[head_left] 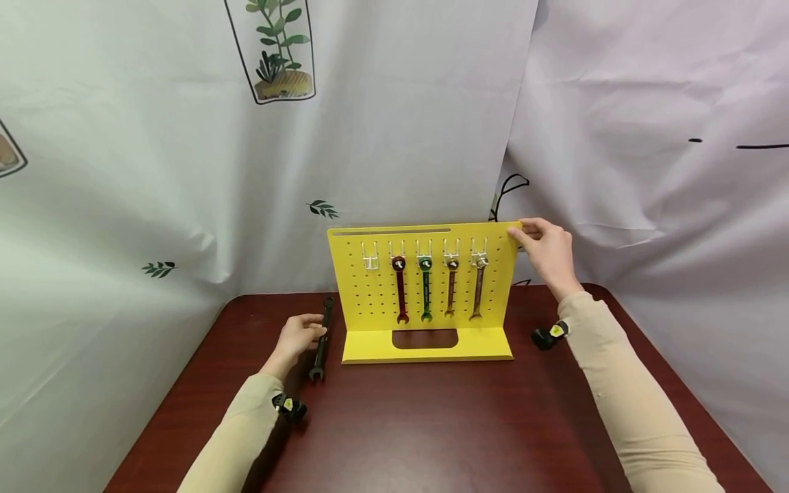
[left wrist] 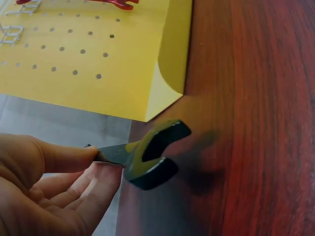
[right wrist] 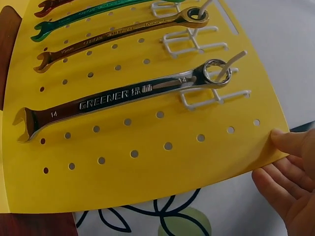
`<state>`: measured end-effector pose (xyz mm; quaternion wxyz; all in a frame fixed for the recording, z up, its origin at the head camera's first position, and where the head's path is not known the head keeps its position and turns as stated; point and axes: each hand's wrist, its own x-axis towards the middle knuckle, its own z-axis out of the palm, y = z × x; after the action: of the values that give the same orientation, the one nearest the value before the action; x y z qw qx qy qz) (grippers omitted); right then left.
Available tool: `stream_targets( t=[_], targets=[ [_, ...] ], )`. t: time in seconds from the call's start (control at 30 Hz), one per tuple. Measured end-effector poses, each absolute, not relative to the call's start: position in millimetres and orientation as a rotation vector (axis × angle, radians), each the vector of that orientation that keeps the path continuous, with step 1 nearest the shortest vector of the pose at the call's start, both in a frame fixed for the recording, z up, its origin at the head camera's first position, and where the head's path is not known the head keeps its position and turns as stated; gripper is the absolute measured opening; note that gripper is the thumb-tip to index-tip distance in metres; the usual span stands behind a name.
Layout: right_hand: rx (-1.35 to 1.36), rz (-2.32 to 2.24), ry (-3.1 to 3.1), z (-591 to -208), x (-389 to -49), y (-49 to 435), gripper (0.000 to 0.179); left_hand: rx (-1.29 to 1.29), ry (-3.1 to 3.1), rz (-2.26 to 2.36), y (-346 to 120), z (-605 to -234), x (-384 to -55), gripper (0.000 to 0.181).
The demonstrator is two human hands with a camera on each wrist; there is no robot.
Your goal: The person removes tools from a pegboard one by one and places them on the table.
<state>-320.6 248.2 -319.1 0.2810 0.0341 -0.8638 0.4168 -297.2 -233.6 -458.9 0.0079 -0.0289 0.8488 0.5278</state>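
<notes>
My left hand (head_left: 300,337) pinches a black combination wrench (head_left: 320,349) between thumb and fingers, left of the yellow pegboard stand (head_left: 370,301). In the left wrist view the wrench's open end (left wrist: 152,157) points away from the hand, over the table. With thumb in front and fingers behind, my right hand (head_left: 547,250) grips the board's upper right corner. Four hooks carry wrenches by their ring ends: a red one (head_left: 401,291), a green one (head_left: 426,291), a bronze-toned one (head_left: 451,291) and a silver one (right wrist: 123,98) marked 14. The leftmost hook (head_left: 370,261) bears nothing.
The stand rests on a dark red wooden table (head_left: 431,424), its base plate (head_left: 370,349) toward me. White printed cloth (head_left: 401,123) hangs close behind the table and along both sides. Each wrist wears a small black camera (head_left: 545,337).
</notes>
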Motion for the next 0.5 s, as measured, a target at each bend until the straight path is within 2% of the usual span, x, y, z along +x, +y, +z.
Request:
stream_targets(
  t=[0.5],
  targets=[
    [0.089, 1.089, -2.359, -316.9, -320.9, 251.1, 0.046, -0.104, 2.651, 1.553, -233.4, -469.0, -301.2, 0.038]
  ],
)
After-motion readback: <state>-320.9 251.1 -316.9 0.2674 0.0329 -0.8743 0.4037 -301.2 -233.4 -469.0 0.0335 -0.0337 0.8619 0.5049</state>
